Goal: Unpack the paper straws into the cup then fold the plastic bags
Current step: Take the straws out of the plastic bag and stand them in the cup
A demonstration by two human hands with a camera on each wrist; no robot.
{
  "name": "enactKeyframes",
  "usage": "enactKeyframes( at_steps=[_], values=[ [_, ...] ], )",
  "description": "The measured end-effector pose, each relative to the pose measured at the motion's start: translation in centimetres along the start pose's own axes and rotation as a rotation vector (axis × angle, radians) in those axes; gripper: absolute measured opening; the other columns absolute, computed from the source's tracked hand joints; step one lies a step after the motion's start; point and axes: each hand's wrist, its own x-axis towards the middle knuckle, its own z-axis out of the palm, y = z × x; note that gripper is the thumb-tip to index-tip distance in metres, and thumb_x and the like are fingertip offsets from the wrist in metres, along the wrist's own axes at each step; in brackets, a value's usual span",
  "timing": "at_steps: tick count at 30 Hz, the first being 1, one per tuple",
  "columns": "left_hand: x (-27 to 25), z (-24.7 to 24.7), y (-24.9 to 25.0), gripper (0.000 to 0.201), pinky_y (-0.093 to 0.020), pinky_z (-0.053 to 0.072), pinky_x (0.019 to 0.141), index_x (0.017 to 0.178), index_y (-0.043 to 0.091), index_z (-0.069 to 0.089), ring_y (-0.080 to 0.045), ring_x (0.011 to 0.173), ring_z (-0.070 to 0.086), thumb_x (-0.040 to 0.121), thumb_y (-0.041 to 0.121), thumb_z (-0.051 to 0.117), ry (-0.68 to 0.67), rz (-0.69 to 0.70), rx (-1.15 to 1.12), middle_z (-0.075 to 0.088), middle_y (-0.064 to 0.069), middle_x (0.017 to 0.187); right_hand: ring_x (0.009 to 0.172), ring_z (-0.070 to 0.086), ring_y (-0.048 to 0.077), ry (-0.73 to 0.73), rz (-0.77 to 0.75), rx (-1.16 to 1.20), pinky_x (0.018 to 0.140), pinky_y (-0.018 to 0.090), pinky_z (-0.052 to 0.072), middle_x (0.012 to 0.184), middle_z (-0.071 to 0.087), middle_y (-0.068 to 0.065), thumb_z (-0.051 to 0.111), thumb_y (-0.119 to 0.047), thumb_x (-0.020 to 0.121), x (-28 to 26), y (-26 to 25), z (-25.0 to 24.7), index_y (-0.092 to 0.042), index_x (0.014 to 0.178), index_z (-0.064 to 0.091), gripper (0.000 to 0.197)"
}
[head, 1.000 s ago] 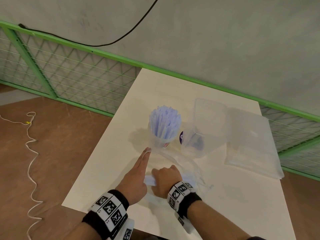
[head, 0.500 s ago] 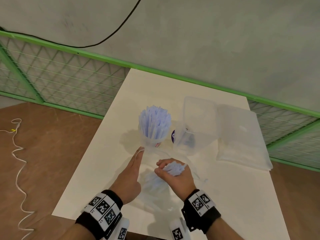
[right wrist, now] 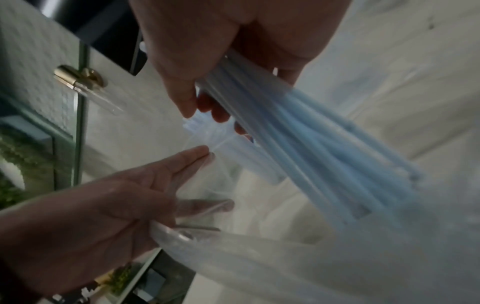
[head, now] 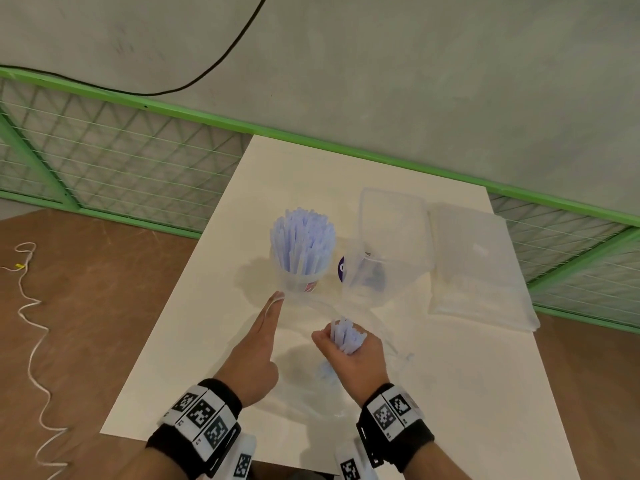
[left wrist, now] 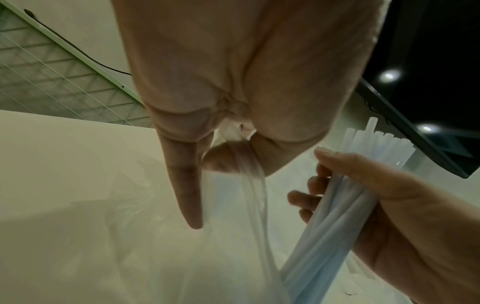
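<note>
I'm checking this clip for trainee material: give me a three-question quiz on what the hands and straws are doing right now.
1. True or false: the right hand grips a bundle of straws.
2. What does the left hand hold? A) the cup B) the plastic bag's edge C) nothing
3. Fill in: the cup already holds many ____.

Key:
1. True; the bundle's lower ends are still inside the plastic bag.
2. B; it pinches the bag's edge, fingers extended.
3. Straws, standing upright on the table.
</note>
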Motion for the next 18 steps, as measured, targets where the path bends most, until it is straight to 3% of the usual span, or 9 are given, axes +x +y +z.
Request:
enactKeyframes(
  at_steps=[1, 5, 9, 12, 14, 16, 18],
  values=[
    [0.0, 0.0, 0.0, 0.109, -0.029, 0.033, 0.114, 0.153, 0.036, -0.006, -0.008, 0.145, 0.021, 0.069, -0.016, 0.041, 0.001, 0.004, 0.003, -0.01, 0.027, 0.157, 0.062, 0.057, 0.015, -0.006, 0.001, -0.051, 0.065, 0.036, 0.049, 0.064, 0.058, 0.004, 0.076, -0.031, 0.074, 0.1, 0.4, -0.1, -0.011, 0.065, 0.057, 0.029],
    [0.0, 0.2, -0.1, 0.11, -0.029, 0.032, 0.115, 0.153, 0.034, -0.005, -0.003, 0.147, 0.013, 0.068, -0.017, 0.04, 0.004, 0.021, 0.017, -0.01, 0.026, 0.158, 0.062, 0.052, 0.008, -0.036, -0.011, -0.282, 0.06, 0.02, 0.041, 0.069, 0.053, -0.009, 0.073, -0.039, 0.066, 0.4, 1.5, -0.9, -0.024, 0.07, 0.051, 0.027],
    [0.0, 0.2, 0.0, 0.109, -0.028, 0.033, 0.114, 0.153, 0.034, -0.005, -0.005, 0.145, 0.02, 0.068, -0.016, 0.04, 0.01, 0.01, 0.005, -0.009, 0.027, 0.157, 0.062, 0.061, 0.016, -0.062, -0.018, -0.261, 0.062, 0.035, 0.052, 0.067, 0.062, 0.004, 0.072, -0.037, 0.068, 0.0, 0.4, -1.8, -0.012, 0.067, 0.061, 0.028],
    [-0.2, 0.3, -0.2, 0.109, -0.028, 0.034, 0.114, 0.153, 0.036, -0.005, -0.005, 0.145, 0.02, 0.069, -0.016, 0.04, 0.023, 0.013, -0.004, -0.009, 0.029, 0.156, 0.055, 0.056, 0.012, -0.036, -0.097, -0.243, 0.058, 0.03, 0.047, 0.061, 0.06, 0.0, 0.073, -0.03, 0.076, -0.3, -0.2, -2.6, -0.014, 0.062, 0.059, 0.026],
    [-0.3, 0.3, -0.4, 0.109, -0.025, 0.035, 0.112, 0.153, 0.036, -0.005, -0.004, 0.145, 0.019, 0.069, -0.016, 0.04, 0.032, 0.016, 0.001, -0.01, 0.029, 0.157, 0.051, 0.049, 0.008, -0.042, -0.081, -0.264, 0.055, 0.033, 0.044, 0.055, 0.053, 0.001, 0.071, -0.024, 0.083, -0.4, 0.3, -2.9, -0.015, 0.056, 0.052, 0.034],
    [-0.3, 0.2, -0.4, 0.108, -0.018, 0.033, 0.108, 0.153, 0.035, -0.004, -0.004, 0.146, 0.017, 0.069, -0.017, 0.04, 0.041, 0.016, 0.002, -0.01, 0.028, 0.156, 0.052, 0.049, 0.01, -0.06, -0.03, -0.352, 0.059, 0.038, 0.047, 0.056, 0.054, 0.001, 0.068, -0.025, 0.089, -0.6, 1.3, -2.9, -0.022, 0.053, 0.048, 0.041],
    [-0.3, 0.3, -0.3, 0.107, -0.011, 0.023, 0.106, 0.152, 0.033, -0.004, -0.006, 0.148, 0.012, 0.069, -0.017, 0.042, 0.07, 0.038, 0.047, -0.011, 0.026, 0.155, 0.058, 0.057, 0.015, -0.053, 0.021, -0.306, 0.068, 0.043, 0.051, 0.063, 0.063, 0.003, 0.069, -0.026, 0.09, -0.8, 1.9, -2.9, -0.019, 0.06, 0.058, 0.033]
  ],
)
